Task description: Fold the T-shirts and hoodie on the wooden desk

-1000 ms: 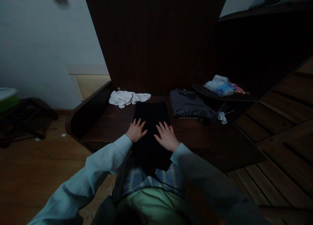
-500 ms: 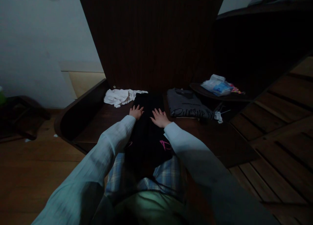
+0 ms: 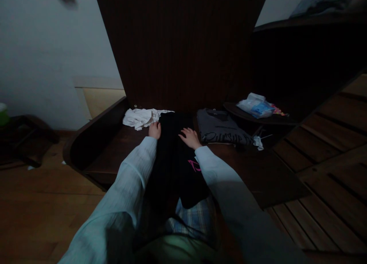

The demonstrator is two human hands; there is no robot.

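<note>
A pair of black trousers (image 3: 172, 157) with a pink mark on one leg lies lengthwise in front of me, the leg ends hanging over the bench's front edge toward my lap. At the left edge of the trousers, my left hand (image 3: 155, 130) has its fingers curled together on the cloth; the fingertips are partly hidden. My right hand (image 3: 190, 138) rests flat on the right side, fingers spread. A crumpled white cloth (image 3: 140, 118) lies behind my left hand. Right of the trousers is a folded grey shirt (image 3: 222, 127) with dark lettering.
The dark wooden bench (image 3: 106, 151) has a raised curved side at left and a tall back panel (image 3: 180, 46). A small shelf at right holds a plastic packet (image 3: 256, 105). Slatted wood (image 3: 329, 172) stands at far right. A dark stool (image 3: 23, 141) is at far left.
My left hand has gone from lying spread on the trousers to curling at their left edge. The left trouser leg has shifted, and its pink mark is out of sight. My right hand stays nearly in place.
</note>
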